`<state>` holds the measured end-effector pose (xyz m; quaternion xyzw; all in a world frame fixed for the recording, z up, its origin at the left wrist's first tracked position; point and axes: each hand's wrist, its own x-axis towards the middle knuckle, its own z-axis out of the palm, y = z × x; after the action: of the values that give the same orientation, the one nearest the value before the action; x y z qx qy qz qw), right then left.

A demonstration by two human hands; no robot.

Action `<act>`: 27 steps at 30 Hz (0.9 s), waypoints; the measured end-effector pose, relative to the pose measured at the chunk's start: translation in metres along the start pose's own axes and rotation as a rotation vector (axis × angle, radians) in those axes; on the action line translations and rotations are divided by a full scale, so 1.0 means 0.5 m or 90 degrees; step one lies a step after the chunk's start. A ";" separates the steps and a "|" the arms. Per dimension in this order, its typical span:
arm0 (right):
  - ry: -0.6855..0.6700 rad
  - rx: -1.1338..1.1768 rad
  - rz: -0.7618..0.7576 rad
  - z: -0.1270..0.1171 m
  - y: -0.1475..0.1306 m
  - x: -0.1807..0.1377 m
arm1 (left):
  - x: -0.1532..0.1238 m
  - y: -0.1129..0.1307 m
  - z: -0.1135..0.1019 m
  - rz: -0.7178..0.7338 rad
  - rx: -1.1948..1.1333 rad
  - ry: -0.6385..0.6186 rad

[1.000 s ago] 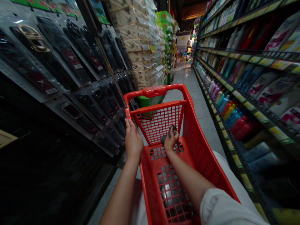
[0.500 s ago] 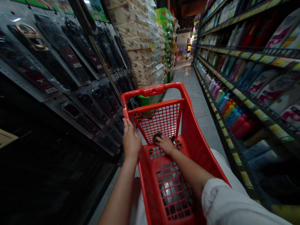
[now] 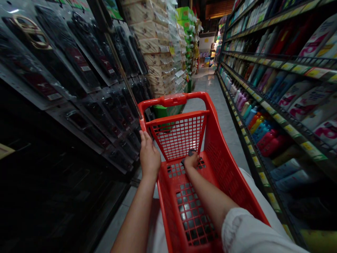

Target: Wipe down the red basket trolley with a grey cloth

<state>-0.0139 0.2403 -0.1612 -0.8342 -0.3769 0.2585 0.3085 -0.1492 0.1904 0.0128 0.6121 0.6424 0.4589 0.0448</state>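
A red plastic shopping basket [image 3: 229,154] with lattice walls and floor fills the middle of the view, tilted in front of me. My left hand [image 3: 150,154] grips its left rim near the far corner, fingers laid over the edge. Deep inside, at the far end of the floor, my right hand [image 3: 192,161] is closed on a dark grey cloth [image 3: 192,152]. The cloth shows on both sides of the hand, near the foot of the far lattice panel; the fingertips are hidden. A thin metal rod [image 3: 122,72] with a dark upper end meets the basket's far left corner.
Packaged belts [image 3: 76,52] hang on the left. Beyond them stand stacked beige packs [image 3: 158,45], green packs [image 3: 183,26] and a green tub [image 3: 160,110]. Shelves of bottles [image 3: 263,130] line the right side. A grey tiled aisle floor [image 3: 207,82] runs ahead.
My right hand has moved right along the basket's far floor with the dark cloth, and its fingers have curled in. The left hand keeps its place on the rim.
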 end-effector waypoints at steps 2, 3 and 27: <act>-0.026 -0.003 -0.012 0.025 -0.015 -0.029 | -0.001 -0.002 0.000 -0.004 -0.001 0.004; -0.042 -0.005 -0.024 0.037 -0.019 -0.045 | -0.002 -0.002 -0.001 -0.006 -0.001 0.005; -0.079 -0.465 -0.336 -0.127 0.082 0.037 | 0.001 -0.003 -0.003 0.013 -0.025 0.004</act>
<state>0.0583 0.2132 -0.1512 -0.7470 -0.6606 0.0706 0.0265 -0.1511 0.1902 0.0128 0.6166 0.6271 0.4734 0.0499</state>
